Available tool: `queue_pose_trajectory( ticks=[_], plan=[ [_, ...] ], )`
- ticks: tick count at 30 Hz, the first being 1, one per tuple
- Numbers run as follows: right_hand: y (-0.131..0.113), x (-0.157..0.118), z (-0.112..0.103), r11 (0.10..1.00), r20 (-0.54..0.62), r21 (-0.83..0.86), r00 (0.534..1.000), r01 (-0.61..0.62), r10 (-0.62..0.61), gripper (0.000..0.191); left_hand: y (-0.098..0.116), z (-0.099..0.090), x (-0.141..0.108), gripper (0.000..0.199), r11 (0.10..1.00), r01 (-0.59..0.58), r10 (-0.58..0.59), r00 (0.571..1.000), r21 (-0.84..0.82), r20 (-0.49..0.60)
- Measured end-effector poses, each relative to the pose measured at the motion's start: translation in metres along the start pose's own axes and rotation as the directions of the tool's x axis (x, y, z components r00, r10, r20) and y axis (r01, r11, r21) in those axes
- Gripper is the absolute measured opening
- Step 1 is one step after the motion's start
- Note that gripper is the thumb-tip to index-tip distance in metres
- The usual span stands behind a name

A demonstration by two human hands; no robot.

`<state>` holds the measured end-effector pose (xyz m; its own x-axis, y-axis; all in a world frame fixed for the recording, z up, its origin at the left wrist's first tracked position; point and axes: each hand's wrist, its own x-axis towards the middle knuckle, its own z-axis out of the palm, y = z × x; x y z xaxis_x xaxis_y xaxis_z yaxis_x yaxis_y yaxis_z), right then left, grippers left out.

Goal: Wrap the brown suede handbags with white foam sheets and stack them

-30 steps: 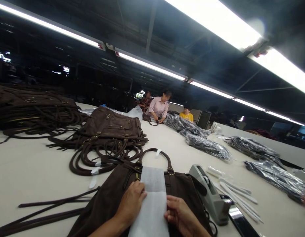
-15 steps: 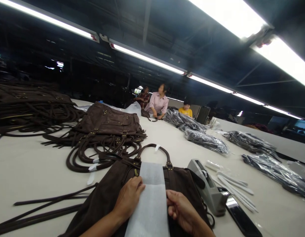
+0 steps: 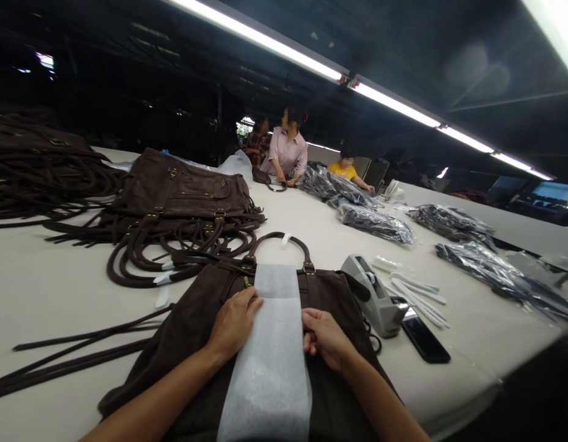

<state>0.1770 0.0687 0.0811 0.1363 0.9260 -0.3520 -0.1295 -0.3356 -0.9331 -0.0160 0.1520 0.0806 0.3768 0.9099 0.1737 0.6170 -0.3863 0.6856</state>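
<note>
A dark brown handbag (image 3: 183, 328) lies flat on the table in front of me, its handle (image 3: 303, 245) pointing away and a small white wrap on the handle's top. Down the middle of the bag runs a long strip of translucent white paper (image 3: 275, 350). My left hand (image 3: 235, 320) rests on the bag beside a brass zip pull, its closed fingers gripping the strip's left edge. On the opposite side, my right hand (image 3: 329, 336) pinches the right edge between thumb and curled fingers.
Right of the bag stand a grey tape dispenser (image 3: 378, 307), a black phone (image 3: 426, 337) and white strips (image 3: 419, 301). More brown bags (image 3: 187, 190) are piled at left. Plastic-wrapped bundles (image 3: 376, 221) lie further back. A person in a pink shirt (image 3: 286, 153) works across the table.
The camera view has tilted down, so the table and bag sit higher in the picture. Both hands keep their places at the paper strip's edges.
</note>
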Motion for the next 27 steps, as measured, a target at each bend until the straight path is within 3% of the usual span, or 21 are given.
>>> queue_pose_trajectory(
  ticks=[6, 11, 16, 19, 24, 27],
  plan=[
    [0.001, -0.003, 0.002, 0.986, -0.019, -0.164, 1.0, -0.013, 0.01, 0.035, 0.001, -0.002, 0.0, 0.021, 0.999, -0.013, 0.014, 1.0, 0.03, -0.028],
    [0.006, -0.007, 0.006, 0.959, -0.014, -0.28, 0.999, -0.05, 0.048, 0.022, 0.01, -0.007, 0.011, 0.019, 0.986, -0.091, 0.104, 0.991, 0.141, -0.084],
    [0.01, -0.014, 0.004, 0.968, -0.055, -0.249, 0.998, -0.004, -0.01, 0.006, 0.019, 0.003, 0.029, 0.016, 0.943, -0.204, 0.205, 0.978, 0.262, 0.024],
    [0.012, -0.019, 0.001, 0.969, -0.071, -0.248, 0.997, 0.0, -0.018, 0.009, 0.015, 0.014, 0.03, 0.015, 0.92, -0.248, 0.233, 0.969, 0.305, 0.086],
    [0.018, -0.025, -0.001, 0.947, -0.049, -0.321, 0.998, 0.02, -0.038, 0.019, 0.007, 0.024, 0.021, 0.017, 0.899, -0.245, 0.234, 0.969, 0.364, 0.075],
    [0.024, -0.032, 0.001, 0.824, -0.147, -0.558, 0.965, 0.102, -0.219, 0.031, 0.005, 0.027, 0.019, 0.018, 0.891, -0.256, 0.245, 0.966, 0.375, 0.079]
  ],
)
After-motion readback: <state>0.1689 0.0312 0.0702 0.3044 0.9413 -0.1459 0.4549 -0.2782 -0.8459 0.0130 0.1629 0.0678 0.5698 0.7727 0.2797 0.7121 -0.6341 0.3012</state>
